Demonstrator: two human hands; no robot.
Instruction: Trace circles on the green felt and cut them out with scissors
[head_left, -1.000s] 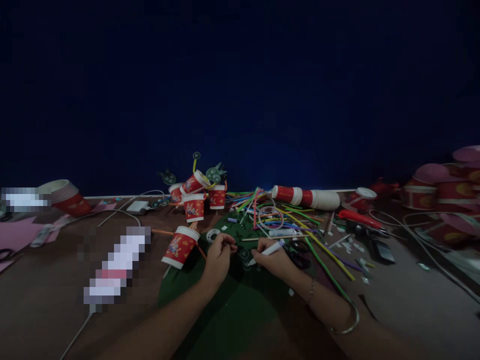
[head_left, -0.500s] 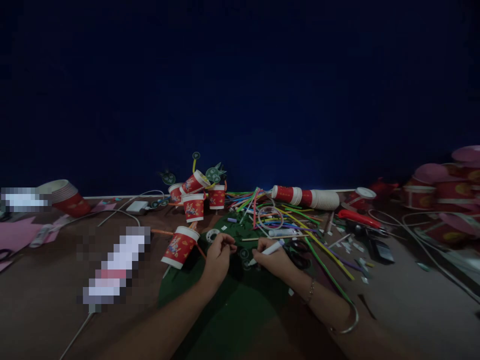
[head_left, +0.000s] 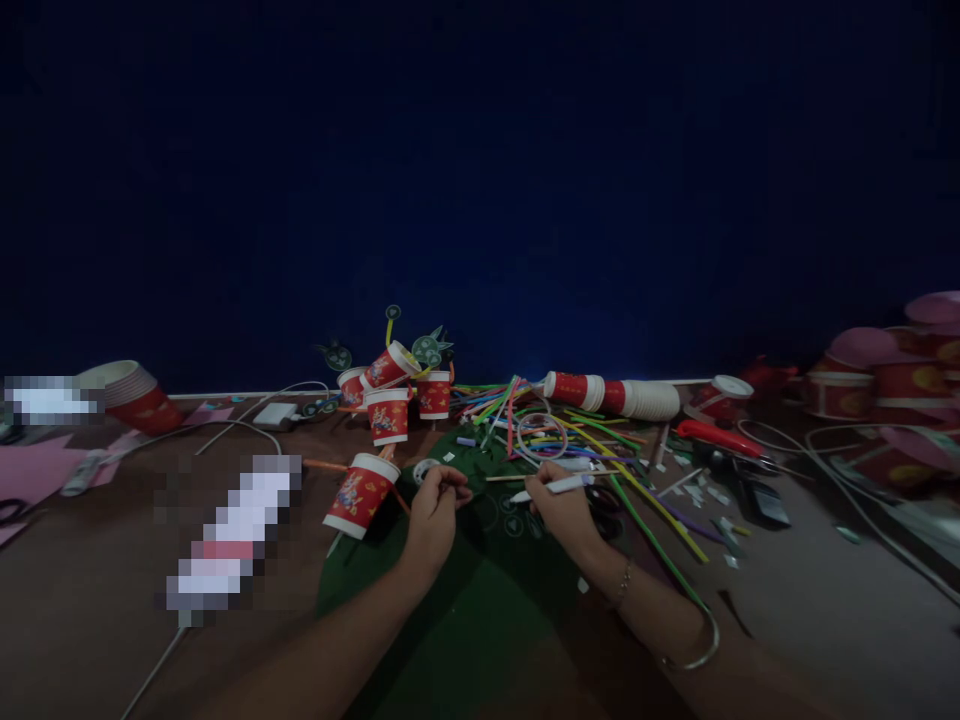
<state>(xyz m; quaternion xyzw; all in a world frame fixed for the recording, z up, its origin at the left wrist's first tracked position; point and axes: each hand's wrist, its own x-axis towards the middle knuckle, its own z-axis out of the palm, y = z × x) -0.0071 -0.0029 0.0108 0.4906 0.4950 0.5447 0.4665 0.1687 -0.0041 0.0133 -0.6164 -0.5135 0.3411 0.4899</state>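
My right hand (head_left: 559, 510) grips a white marker (head_left: 574, 484), its tip pointing left above a large dark green sheet (head_left: 457, 620). Below the tip is a small dark round shape with a pale outline and a mark inside (head_left: 513, 526); I cannot tell whether it is drawn on or a loose piece. My left hand (head_left: 435, 510) hovers to the left with thumb and fingertips drawn together; anything between them is too dark to make out. Behind it sits a white tape roll (head_left: 424, 472). Dark-handled scissors (head_left: 606, 500) lie partly hidden beyond my right hand.
A figure of red paper cups (head_left: 386, 415) with orange pipe-cleaner limbs stands back left, one cup (head_left: 362, 495) close to my left hand. Colourful pipe cleaners (head_left: 570, 430), stacked cups (head_left: 637, 398), a red glue gun (head_left: 712, 436) and paper scraps (head_left: 697, 492) lie to the right.
My right hand and the marker have moved slightly right and back, away from my left hand. The marked round shape appears farther right. My left hand has barely moved.
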